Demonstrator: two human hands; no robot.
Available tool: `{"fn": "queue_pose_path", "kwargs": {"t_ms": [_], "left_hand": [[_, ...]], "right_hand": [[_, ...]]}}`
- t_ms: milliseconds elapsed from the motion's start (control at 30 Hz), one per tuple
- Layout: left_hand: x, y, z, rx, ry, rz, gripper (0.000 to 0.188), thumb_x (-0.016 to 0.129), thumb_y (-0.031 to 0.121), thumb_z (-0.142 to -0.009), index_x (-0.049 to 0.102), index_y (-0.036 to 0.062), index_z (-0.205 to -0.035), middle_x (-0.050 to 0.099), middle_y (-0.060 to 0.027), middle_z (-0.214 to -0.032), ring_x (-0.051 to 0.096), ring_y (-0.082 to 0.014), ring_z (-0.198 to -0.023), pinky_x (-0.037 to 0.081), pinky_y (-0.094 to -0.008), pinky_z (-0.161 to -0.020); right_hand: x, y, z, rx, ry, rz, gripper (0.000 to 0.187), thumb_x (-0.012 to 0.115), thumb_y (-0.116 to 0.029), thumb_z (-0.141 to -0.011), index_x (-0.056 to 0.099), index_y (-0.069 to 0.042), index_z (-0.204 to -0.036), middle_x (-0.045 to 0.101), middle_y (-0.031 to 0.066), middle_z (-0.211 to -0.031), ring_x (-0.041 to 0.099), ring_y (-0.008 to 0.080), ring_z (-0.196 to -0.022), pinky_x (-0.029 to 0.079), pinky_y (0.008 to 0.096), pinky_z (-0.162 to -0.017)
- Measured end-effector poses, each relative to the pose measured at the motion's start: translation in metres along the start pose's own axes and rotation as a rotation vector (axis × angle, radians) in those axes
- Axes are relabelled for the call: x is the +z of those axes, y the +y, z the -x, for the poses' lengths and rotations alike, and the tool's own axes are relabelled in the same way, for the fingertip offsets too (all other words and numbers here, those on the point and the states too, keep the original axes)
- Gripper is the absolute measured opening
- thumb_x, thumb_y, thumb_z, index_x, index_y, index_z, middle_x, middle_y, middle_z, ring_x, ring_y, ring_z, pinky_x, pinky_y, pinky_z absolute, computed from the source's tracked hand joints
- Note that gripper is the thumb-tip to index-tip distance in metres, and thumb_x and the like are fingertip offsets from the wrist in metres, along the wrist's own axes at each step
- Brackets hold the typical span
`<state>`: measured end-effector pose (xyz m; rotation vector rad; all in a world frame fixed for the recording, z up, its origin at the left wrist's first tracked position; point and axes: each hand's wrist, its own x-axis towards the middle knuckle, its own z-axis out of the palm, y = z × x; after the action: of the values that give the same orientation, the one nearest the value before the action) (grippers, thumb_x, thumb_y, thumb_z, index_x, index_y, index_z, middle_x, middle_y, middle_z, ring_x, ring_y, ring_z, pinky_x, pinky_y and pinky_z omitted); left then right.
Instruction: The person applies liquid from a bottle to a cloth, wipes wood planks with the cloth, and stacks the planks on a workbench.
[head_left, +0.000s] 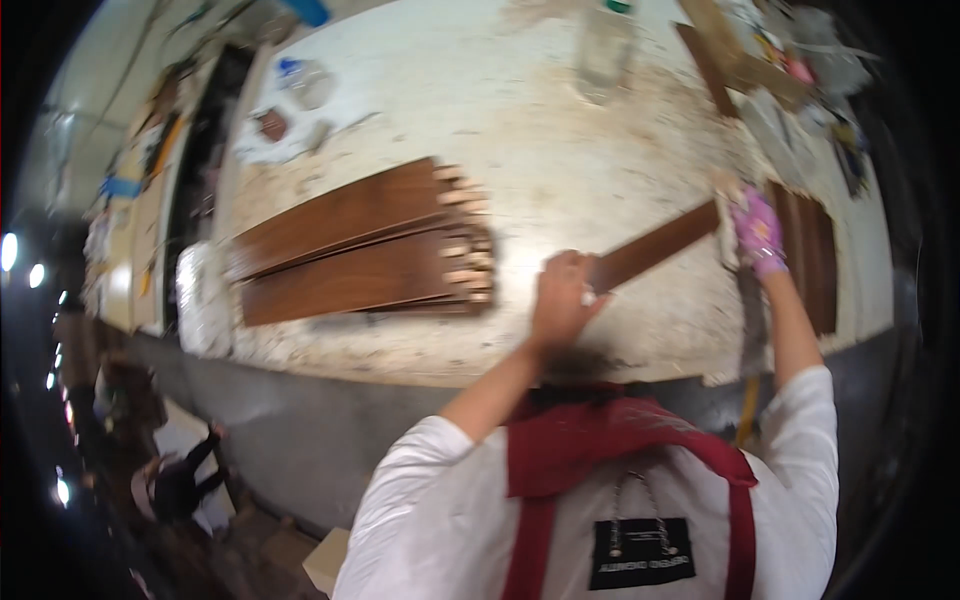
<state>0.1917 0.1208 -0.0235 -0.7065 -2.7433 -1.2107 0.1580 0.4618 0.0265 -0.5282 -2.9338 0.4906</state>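
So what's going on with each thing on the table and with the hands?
Left hand: bare, gripping the near end of the wooden strip.
Right hand: in a purple glove, at the strip's far end.
Wooden strip: slanted between both hands.
Stack of dark boards: lying flat, pale blocks at one end.
Worktable: dusty and stained.

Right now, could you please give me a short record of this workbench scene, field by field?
Left hand: left hand, bare, grips the near end of a dark wood strip
Right hand: right hand, in a purple glove, at the strip's far end; its grip is too blurred to tell
Strip: tilted, lifted over the worktable
Left of the hands: stack of dark wood planks lying flat, pale tabs at their right ends
Right of the hands: more dark boards
Table surface: pale, stained and dusty
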Motion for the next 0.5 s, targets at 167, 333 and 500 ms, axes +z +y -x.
{"fn": "queue_pose_path", "kwargs": {"t_ms": [167, 333, 500], "left_hand": [[-0.003, 0.005, -0.005, -0.025, -0.028, 0.031, 0.058, 0.075, 0.021, -0.067, 0.052, 0.0047, -0.117, 0.05, -0.0135, -0.111, 0.046, -0.0321, -0.105, 0.038, -0.0414, -0.088], [-0.015, 0.005, -0.005, -0.01, 0.033, 0.02, 0.052, 0.076, 0.018, -0.067, 0.055, 0.0035, -0.113, 0.051, -0.015, -0.104, 0.047, -0.0328, -0.098, 0.038, -0.0411, -0.085], [-0.014, 0.003, -0.007, -0.006, -0.025, 0.003, 0.087, 0.076, 0.021, -0.066, 0.031, -0.001, -0.137, 0.05, -0.0154, -0.104, 0.046, -0.0326, -0.093, 0.038, -0.0416, -0.083]], "right_hand": [[0.036, -0.049, 0.038, -0.1, -0.074, 0.014, 0.044, 0.055, -0.033, -0.088, 0.05, -0.005, -0.121, 0.058, 0.0217, -0.114, 0.056, 0.0399, -0.102, 0.046, 0.044, -0.085], [0.005, -0.012, -0.015, -0.069, 0.071, 0.083, 0.035, 0.055, -0.033, -0.086, 0.057, -0.005, -0.108, 0.061, 0.0223, -0.101, 0.06, 0.0373, -0.092, 0.048, 0.0424, -0.077], [0.063, -0.145, 0.1, -0.616, -0.126, 0.21, 0.019, 0.053, -0.019, -0.084, 0.058, -0.007, -0.097, 0.062, 0.0134, -0.08, 0.062, 0.0275, -0.073, 0.05, 0.0323, -0.06]]}}
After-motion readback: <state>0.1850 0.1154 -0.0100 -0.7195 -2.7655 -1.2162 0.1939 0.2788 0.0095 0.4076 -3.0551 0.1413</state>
